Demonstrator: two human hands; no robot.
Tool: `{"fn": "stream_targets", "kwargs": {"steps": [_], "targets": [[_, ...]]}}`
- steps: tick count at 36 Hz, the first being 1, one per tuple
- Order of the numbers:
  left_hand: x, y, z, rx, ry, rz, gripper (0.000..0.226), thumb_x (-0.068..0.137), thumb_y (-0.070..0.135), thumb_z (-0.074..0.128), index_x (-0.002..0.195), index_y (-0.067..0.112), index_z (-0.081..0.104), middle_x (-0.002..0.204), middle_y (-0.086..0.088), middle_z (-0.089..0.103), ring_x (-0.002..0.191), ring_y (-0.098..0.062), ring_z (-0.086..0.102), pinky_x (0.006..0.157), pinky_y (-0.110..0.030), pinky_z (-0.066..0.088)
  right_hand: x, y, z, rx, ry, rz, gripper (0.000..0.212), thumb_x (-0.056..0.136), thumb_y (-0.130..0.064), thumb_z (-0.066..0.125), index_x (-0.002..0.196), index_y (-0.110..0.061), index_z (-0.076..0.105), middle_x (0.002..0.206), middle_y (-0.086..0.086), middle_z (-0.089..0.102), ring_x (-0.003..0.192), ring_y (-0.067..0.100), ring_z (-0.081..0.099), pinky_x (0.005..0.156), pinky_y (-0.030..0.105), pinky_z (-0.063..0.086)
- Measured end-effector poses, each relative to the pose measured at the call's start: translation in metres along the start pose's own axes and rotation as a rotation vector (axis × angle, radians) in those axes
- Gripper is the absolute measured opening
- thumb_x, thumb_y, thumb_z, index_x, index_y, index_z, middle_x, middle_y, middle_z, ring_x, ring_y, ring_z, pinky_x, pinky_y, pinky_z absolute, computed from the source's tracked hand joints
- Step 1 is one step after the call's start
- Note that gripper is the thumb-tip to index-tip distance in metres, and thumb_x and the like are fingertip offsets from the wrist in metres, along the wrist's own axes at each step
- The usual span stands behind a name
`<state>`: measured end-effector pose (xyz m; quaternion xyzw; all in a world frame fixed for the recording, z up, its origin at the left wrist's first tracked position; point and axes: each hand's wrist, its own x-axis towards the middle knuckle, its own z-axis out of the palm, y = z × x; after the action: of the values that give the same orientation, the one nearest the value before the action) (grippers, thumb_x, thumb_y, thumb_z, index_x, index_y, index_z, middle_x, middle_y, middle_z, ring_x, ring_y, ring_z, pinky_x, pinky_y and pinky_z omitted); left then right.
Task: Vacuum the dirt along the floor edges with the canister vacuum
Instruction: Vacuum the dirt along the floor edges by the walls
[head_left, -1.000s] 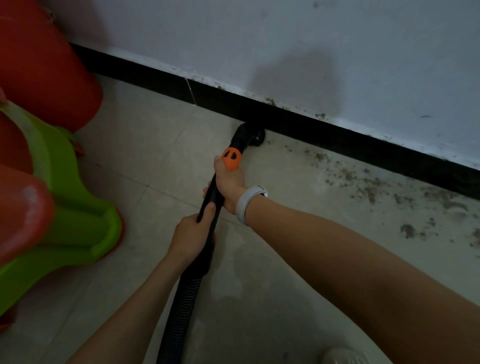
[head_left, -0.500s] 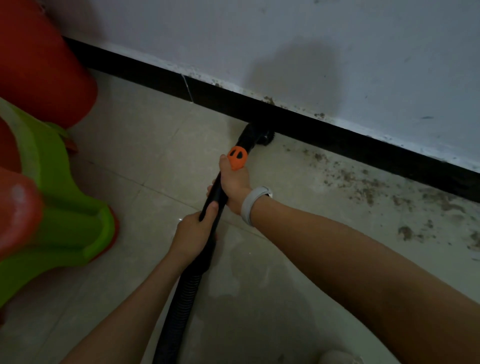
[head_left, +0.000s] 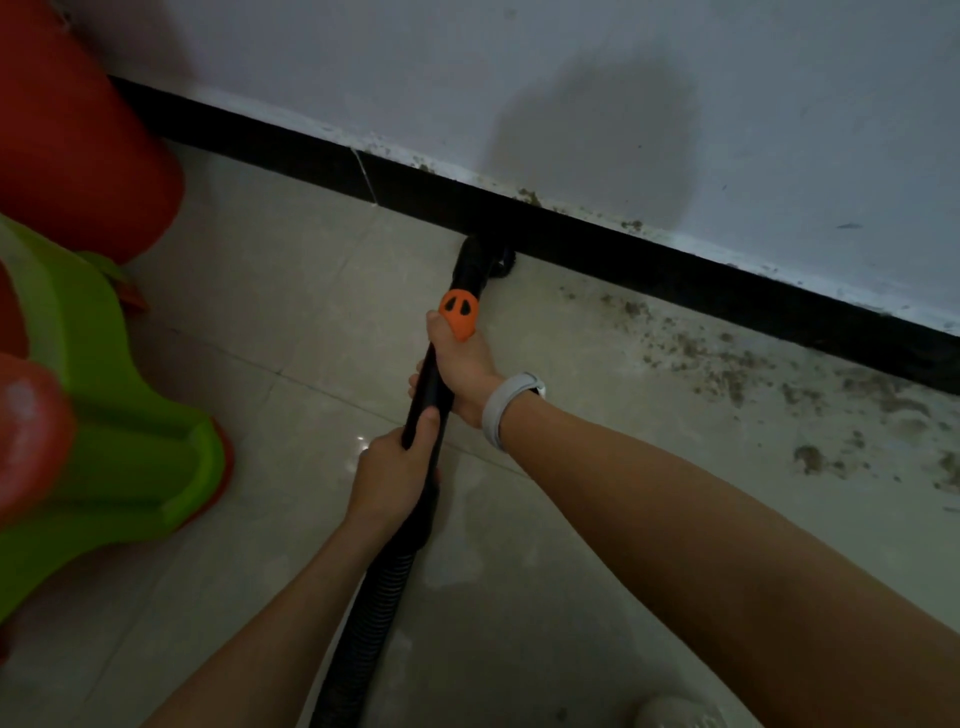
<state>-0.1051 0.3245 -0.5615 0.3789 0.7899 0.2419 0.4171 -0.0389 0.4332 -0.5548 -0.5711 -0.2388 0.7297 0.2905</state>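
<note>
Two hands gripping one vacuum wand (head_left: 427, 395): left hand (head_left: 390, 475) low, right hand (head_left: 464, 371) high; nozzle (head_left: 480, 258) touching baseboard (head_left: 675, 270); dirt (head_left: 737, 369) lying rightward; green plastic toy (head_left: 98, 415) sitting left.

Both arms stretched forward and down. Right hand (head_left: 460, 371) ahead, fingers curled around a black tube, thumb pointing forward, pale band on the wrist. Left hand (head_left: 392, 475) just behind, wrapped around the same tube, thumb lying along it.
</note>
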Motion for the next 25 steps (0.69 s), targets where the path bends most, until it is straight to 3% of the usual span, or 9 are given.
{"fn": "stream_targets", "kwargs": {"steps": [4, 9, 13, 19, 23, 25], "targets": [[-0.005, 0.001, 0.005, 0.012, -0.047, 0.019, 0.062, 0.094, 0.055, 0.040, 0.070, 0.003, 0.064, 0.066, -0.010, 0.067, 0.064, -0.024, 0.064, 0.063, -0.034, 0.051, -0.007, 0.004, -0.014, 0.031, 0.034, -0.026, 0.030, 0.098, -0.032, 0.052, 0.080, -0.009, 0.045, 0.065, 0.011, 0.048, 0.054, 0.026, 0.051, 0.058, 0.038, 0.052], [-0.009, 0.005, 0.009, 0.060, -0.104, 0.058, 0.060, 0.096, 0.052, 0.039, 0.067, 0.006, 0.064, 0.059, -0.002, 0.065, 0.055, -0.014, 0.062, 0.052, -0.025, 0.043, -0.018, 0.003, -0.028, 0.063, 0.073, -0.027, 0.029, 0.098, -0.034, 0.052, 0.083, -0.009, 0.047, 0.065, 0.011, 0.049, 0.053, 0.025, 0.052, 0.057, 0.038, 0.053], [-0.014, 0.006, 0.017, 0.069, -0.171, 0.065, 0.063, 0.095, 0.055, 0.039, 0.070, 0.004, 0.066, 0.060, -0.003, 0.067, 0.054, -0.014, 0.063, 0.051, -0.023, 0.044, -0.025, 0.006, -0.042, 0.080, 0.123, -0.031, 0.033, 0.098, -0.035, 0.051, 0.112, -0.006, 0.049, 0.067, 0.011, 0.051, 0.051, 0.023, 0.053, 0.048, 0.031, 0.053], [-0.017, 0.009, 0.031, 0.104, -0.244, 0.106, 0.062, 0.094, 0.055, 0.039, 0.072, 0.005, 0.067, 0.061, -0.003, 0.068, 0.055, -0.013, 0.064, 0.054, -0.024, 0.047, -0.030, 0.012, -0.064, 0.112, 0.196, -0.044, 0.046, 0.098, -0.037, 0.052, 0.126, -0.001, 0.047, 0.070, 0.010, 0.053, 0.051, 0.022, 0.056, 0.049, 0.032, 0.054], [-0.020, 0.012, 0.037, 0.119, -0.266, 0.133, 0.058, 0.095, 0.052, 0.040, 0.064, 0.009, 0.064, 0.054, 0.002, 0.064, 0.046, -0.005, 0.060, 0.048, -0.014, 0.042, -0.035, 0.013, -0.073, 0.133, 0.247, -0.049, 0.042, 0.097, -0.036, 0.053, 0.121, -0.002, 0.048, 0.070, 0.010, 0.053, 0.050, 0.022, 0.056, 0.051, 0.032, 0.053], [-0.021, 0.013, 0.040, 0.117, -0.281, 0.133, 0.057, 0.095, 0.052, 0.040, 0.063, 0.011, 0.063, 0.053, 0.002, 0.064, 0.048, -0.006, 0.060, 0.050, -0.018, 0.043, -0.038, 0.012, -0.078, 0.140, 0.258, -0.051, 0.034, 0.097, -0.036, 0.052, 0.112, -0.006, 0.048, 0.072, 0.011, 0.053, 0.051, 0.022, 0.056, 0.051, 0.032, 0.054]]}}
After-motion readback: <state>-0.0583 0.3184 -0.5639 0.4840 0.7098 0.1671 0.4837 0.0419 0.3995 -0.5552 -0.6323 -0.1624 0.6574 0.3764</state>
